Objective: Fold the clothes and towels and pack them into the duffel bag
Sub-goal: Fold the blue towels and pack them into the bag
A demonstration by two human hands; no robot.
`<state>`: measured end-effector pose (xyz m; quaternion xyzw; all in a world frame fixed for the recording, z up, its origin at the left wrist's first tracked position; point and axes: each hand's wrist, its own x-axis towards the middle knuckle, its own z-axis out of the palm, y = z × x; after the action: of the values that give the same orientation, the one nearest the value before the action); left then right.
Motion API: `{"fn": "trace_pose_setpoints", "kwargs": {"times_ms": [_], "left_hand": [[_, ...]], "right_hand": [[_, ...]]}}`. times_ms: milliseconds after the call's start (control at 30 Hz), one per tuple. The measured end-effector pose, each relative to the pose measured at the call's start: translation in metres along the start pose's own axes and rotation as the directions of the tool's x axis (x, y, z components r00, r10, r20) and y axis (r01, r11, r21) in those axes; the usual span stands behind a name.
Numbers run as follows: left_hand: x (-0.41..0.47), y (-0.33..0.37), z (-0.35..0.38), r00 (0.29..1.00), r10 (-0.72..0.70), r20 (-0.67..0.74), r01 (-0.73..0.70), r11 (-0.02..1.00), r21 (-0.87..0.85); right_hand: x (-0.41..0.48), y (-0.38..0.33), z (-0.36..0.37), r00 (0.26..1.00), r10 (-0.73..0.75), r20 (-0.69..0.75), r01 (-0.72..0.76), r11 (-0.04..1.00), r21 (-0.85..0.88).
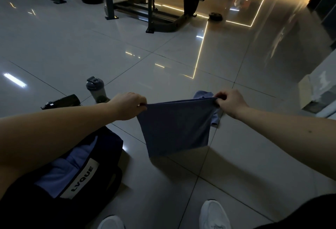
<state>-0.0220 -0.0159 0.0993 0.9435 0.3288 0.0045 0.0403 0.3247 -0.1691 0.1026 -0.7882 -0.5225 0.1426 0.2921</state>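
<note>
You're pinching the blue cloth by its top corners, one in your left hand and one in your right hand. The top edge runs hand to hand. The open duffel bag sits below your left arm, so that hand is closer.

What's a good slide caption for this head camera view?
Left hand and right hand pinch the top corners of a blue cloth, held up beside the open duffel bag.
</note>
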Motion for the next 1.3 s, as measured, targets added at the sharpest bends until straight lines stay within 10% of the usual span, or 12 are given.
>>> {"fn": "trace_pose_setpoints", "kwargs": {"times_ms": [400, 600, 800, 1033, 1300], "left_hand": [[0.025, 0.004, -0.015, 0.949, -0.201, -0.242, 0.145, 0.962, -0.232], [0.03, 0.003, -0.013, 0.942, -0.019, -0.336, -0.071, 0.965, -0.251], [0.001, 0.012, 0.029, 0.983, 0.177, 0.04, -0.165, 0.963, -0.214], [-0.041, 0.048, 0.111, 0.88, 0.232, 0.413, -0.155, 0.965, -0.213], [-0.073, 0.061, 0.173, 0.824, 0.224, 0.52, -0.077, 0.954, -0.288]], "right_hand": [[0.028, 0.005, -0.007, 0.991, 0.029, -0.133, -0.028, 1.0, 0.013], [0.024, 0.013, -0.012, 0.991, -0.001, -0.136, 0.005, 1.0, 0.025], [-0.015, 0.05, 0.006, 0.963, -0.173, 0.206, 0.211, 0.961, -0.181], [-0.066, 0.099, 0.054, 0.675, -0.047, 0.736, 0.46, 0.807, -0.371], [-0.093, 0.121, 0.091, 0.501, 0.025, 0.865, 0.45, 0.846, -0.285]]}}
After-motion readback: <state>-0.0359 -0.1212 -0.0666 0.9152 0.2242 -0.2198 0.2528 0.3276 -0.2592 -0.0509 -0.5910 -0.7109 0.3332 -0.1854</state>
